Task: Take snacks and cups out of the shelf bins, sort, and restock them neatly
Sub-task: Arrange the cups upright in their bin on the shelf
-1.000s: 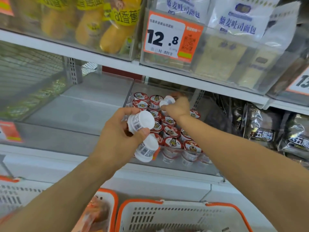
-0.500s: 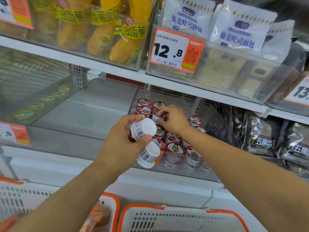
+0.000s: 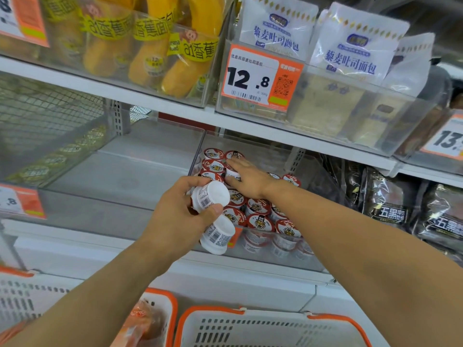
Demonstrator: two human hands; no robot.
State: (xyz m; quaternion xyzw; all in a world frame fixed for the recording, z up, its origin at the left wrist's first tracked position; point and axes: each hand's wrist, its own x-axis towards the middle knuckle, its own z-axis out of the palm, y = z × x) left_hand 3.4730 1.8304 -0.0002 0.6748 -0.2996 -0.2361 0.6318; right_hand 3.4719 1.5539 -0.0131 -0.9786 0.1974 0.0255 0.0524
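Note:
A clear shelf bin (image 3: pixel 253 144) on the middle shelf holds several small white cups with red tiger lids (image 3: pixel 258 205). My left hand (image 3: pixel 180 219) is in front of the bin, shut on two white cups (image 3: pixel 213 196) held bottoms toward me, one above the other. My right hand (image 3: pixel 246 177) reaches into the bin and rests flat on the cups, fingers stretched, touching a cup (image 3: pixel 232 173) near the back left rows.
An empty clear bin (image 3: pixel 100 181) sits left of the cup bin. Above are banana bread packs (image 3: pixel 160 53) and toast bags (image 3: pixel 350 53) with a 12.8 price tag (image 3: pixel 260 76). Dark snack bags (image 3: pixel 390 204) lie at right. White baskets with orange rims (image 3: pixel 273 326) stand below.
My right hand set its cup down in the bin and now lies spread on the cups. My left hand has kept its two cups. The view shifted slightly.

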